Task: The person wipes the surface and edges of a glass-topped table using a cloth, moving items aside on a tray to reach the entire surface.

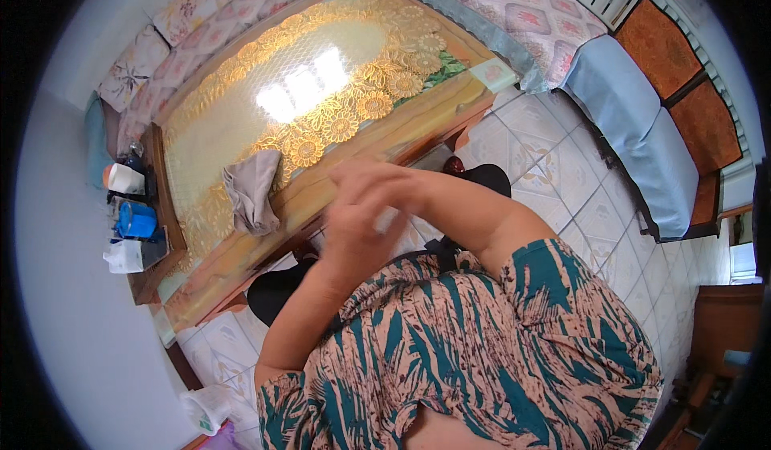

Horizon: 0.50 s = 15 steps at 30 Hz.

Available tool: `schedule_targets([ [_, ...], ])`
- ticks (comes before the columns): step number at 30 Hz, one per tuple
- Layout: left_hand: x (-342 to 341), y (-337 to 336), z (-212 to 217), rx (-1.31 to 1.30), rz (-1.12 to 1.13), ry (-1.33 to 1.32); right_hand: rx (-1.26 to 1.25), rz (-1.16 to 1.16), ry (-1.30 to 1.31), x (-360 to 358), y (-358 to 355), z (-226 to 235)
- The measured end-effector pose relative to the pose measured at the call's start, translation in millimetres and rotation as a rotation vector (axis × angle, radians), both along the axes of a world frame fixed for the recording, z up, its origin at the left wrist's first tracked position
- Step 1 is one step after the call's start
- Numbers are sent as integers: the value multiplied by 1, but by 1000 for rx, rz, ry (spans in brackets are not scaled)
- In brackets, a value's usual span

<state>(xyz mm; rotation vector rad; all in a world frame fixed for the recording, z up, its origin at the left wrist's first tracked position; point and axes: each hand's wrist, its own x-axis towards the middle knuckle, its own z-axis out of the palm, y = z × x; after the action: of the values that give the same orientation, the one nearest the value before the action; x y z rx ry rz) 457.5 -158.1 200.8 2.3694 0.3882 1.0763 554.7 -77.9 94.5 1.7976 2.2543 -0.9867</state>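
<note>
My two hands meet in front of my body, just over the near edge of the table, both smeared by motion. My right hand (373, 183) crosses over my left hand (349, 237), and the two appear to touch. Their fingers are too blurred to make out, and no object shows between them. Closest to them on the tabletop lies a crumpled grey-beige cloth (251, 191), left of my hands. It rests on the gold floral table cover (233, 124), under a clear glossy sheet that reflects a window.
Along the table's left end sit a blue container (136, 218), a white cup (126, 178) and white tissues (123, 255). A patterned sofa (514, 4) runs behind. To the right stands a wooden chair with a pale blue cover (634, 137) on the tiled floor (554, 177).
</note>
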Motion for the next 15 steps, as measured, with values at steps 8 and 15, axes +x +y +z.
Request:
schedule_targets([
  [8,18,-41,0,-341,-313,302,-48,102,187,-4,-80,39],
  [15,15,-54,5,-704,-277,570,-148,77,288,42,-177,97],
])
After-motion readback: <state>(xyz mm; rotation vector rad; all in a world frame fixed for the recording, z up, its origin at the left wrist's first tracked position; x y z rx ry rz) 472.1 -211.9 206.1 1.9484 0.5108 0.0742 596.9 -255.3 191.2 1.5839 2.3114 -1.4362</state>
